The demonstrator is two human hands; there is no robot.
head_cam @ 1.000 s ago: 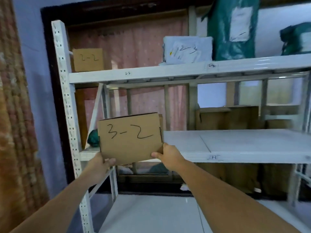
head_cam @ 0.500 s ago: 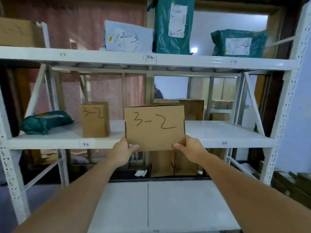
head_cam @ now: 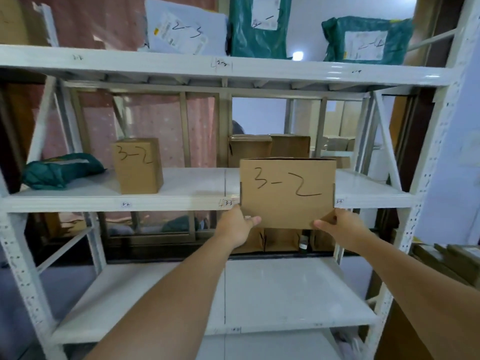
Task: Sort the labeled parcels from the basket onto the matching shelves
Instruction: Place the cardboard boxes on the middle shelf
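Observation:
I hold a brown cardboard box marked "3-2" (head_cam: 287,193) in front of the middle shelf (head_cam: 192,197), near its "3-3" edge label. My left hand (head_cam: 237,227) grips its lower left corner and my right hand (head_cam: 337,228) its lower right corner. A second "3-2" box (head_cam: 137,165) stands upright on the middle shelf to the left, above a small "3-2" label (head_cam: 126,204).
A green bag (head_cam: 59,170) lies at the shelf's left end. The top shelf (head_cam: 233,68) carries a white "2-3" parcel (head_cam: 185,28) and two green parcels (head_cam: 366,40). Brown boxes (head_cam: 270,149) stand behind the rack. The lower shelf (head_cam: 272,294) is bare.
The view has swung left to right along the rack. The held box now sits right of the "3-3" label, farther from the other "3-2" box. Both hands keep their grip.

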